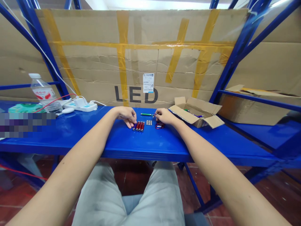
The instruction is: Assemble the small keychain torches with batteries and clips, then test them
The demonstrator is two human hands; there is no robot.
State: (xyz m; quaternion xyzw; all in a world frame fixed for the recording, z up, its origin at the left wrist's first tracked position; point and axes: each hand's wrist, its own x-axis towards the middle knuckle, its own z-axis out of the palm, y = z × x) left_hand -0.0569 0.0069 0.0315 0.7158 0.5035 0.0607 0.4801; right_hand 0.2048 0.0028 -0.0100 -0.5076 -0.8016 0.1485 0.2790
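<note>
Left hand (128, 116) and right hand (165, 116) both curled, grips unclear, and one careless nudge could roll those red tubes (139, 126)!

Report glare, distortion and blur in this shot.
Head view: a washed-out white strip above the cardboard panel; head view: soft pale reflections on the blue table, near its front edge; head view: wide-angle stretching of the forearms toward the bottom corners; head view: small metal discs too soft for fine detail.
</note>
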